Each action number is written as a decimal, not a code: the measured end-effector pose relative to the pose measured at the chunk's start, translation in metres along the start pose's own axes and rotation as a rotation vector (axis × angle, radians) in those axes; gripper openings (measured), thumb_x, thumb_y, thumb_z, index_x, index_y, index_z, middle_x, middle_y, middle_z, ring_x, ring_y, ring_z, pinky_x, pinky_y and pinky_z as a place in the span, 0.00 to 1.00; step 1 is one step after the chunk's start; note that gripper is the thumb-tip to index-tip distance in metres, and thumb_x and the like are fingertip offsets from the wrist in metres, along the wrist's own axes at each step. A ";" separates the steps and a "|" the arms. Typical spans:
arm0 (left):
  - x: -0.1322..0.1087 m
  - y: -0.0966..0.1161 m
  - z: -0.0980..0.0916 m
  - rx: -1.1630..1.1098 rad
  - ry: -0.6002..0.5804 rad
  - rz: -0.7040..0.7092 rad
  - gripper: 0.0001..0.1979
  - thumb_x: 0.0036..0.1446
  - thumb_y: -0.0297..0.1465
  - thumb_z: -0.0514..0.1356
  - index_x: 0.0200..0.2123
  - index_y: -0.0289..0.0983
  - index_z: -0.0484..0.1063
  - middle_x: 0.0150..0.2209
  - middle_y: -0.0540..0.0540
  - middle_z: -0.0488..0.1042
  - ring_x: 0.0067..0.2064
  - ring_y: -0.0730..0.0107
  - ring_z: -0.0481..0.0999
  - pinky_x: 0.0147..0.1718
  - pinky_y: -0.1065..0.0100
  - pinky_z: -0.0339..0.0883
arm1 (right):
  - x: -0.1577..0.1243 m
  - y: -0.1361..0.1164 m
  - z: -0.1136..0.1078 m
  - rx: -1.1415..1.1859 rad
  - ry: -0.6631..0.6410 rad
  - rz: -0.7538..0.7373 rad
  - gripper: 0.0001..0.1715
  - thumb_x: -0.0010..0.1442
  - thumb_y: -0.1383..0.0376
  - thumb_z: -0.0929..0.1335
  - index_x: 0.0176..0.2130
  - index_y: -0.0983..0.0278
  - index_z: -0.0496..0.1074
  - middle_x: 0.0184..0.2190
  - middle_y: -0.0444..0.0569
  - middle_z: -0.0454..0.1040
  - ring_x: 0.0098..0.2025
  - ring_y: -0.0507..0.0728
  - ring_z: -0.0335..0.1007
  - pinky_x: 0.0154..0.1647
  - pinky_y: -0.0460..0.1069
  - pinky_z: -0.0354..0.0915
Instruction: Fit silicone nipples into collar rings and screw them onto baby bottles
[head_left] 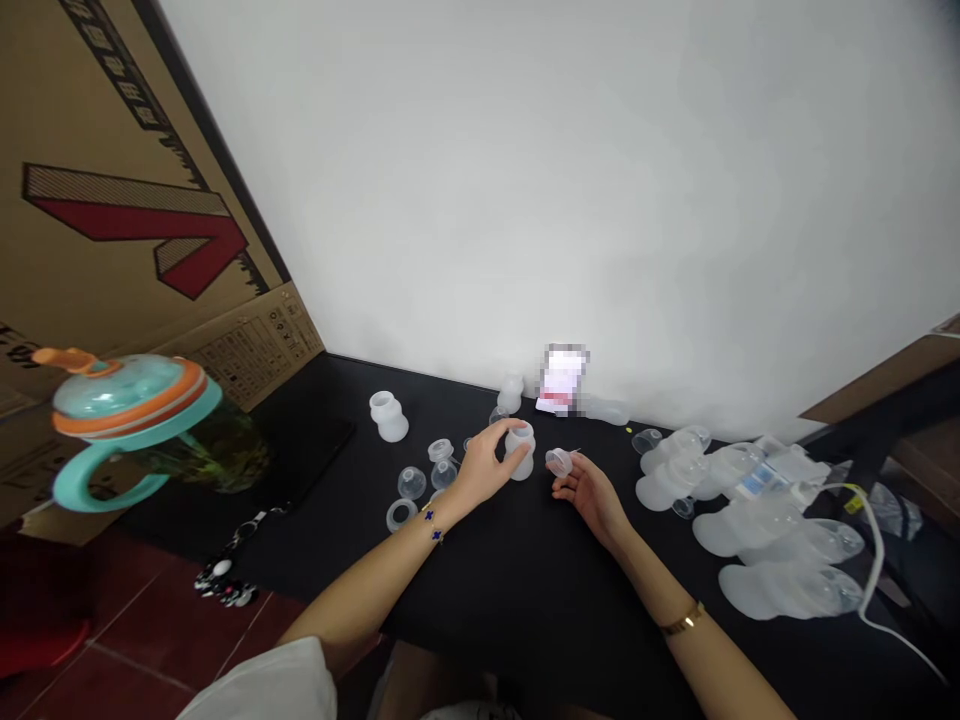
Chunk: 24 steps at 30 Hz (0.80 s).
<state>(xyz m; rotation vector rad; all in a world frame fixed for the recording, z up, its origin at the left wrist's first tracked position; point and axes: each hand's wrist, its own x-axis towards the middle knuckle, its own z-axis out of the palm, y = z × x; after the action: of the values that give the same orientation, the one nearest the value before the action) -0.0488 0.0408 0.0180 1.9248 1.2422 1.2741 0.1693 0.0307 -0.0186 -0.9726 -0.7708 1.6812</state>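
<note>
My left hand [487,463] is closed around an open-topped, milky white baby bottle [520,462] that stands upright on the black table [487,590]. To its right, my right hand [589,494] pinches a clear plastic bottle collar [559,462] between thumb and fingers, apart from the bottle. Near my left wrist lie loose clear parts: a domed cap [411,483], a ring [401,516] and a collar [440,450] on top of another dome. Another open white bottle [389,417] stands farther left, and one more [511,392] is by the wall.
Several assembled baby bottles [780,590] lie in a cluster on the right, beside a white cable [876,560]. A lit phone [562,378] leans on the wall [562,180]. At left are a large handled drink cup [150,400] and a cardboard box [97,150].
</note>
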 end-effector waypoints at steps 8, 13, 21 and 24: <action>-0.012 -0.003 0.014 0.135 -0.153 0.091 0.34 0.61 0.32 0.61 0.68 0.43 0.55 0.66 0.43 0.65 0.65 0.57 0.67 0.63 0.57 0.62 | -0.001 0.000 0.001 0.003 -0.018 -0.013 0.15 0.54 0.57 0.76 0.38 0.61 0.74 0.35 0.48 0.82 0.28 0.54 0.75 0.30 0.50 0.75; -0.015 -0.008 0.020 0.065 -0.163 -0.086 0.43 0.60 0.34 0.63 0.72 0.43 0.44 0.61 0.39 0.70 0.59 0.52 0.73 0.57 0.54 0.67 | -0.002 -0.001 0.002 -0.006 -0.025 -0.019 0.16 0.53 0.57 0.76 0.38 0.61 0.74 0.34 0.48 0.81 0.28 0.54 0.75 0.30 0.49 0.74; -0.010 -0.015 0.028 -0.407 -0.048 -0.289 0.34 0.54 0.39 0.69 0.60 0.39 0.59 0.47 0.41 0.79 0.49 0.57 0.79 0.51 0.57 0.69 | -0.001 -0.001 -0.001 0.020 -0.026 -0.014 0.17 0.53 0.57 0.76 0.40 0.61 0.75 0.33 0.48 0.81 0.28 0.55 0.75 0.30 0.50 0.74; -0.008 -0.016 0.031 -0.613 -0.030 -0.376 0.31 0.51 0.42 0.70 0.53 0.38 0.64 0.44 0.42 0.79 0.45 0.59 0.79 0.47 0.60 0.70 | 0.000 -0.001 -0.002 0.045 -0.019 -0.008 0.16 0.54 0.58 0.76 0.40 0.61 0.75 0.35 0.48 0.82 0.28 0.54 0.75 0.31 0.49 0.74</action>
<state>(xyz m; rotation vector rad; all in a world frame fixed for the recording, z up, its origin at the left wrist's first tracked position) -0.0282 0.0435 -0.0118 1.2076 0.9825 1.2312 0.1714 0.0305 -0.0189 -0.9225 -0.7449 1.6959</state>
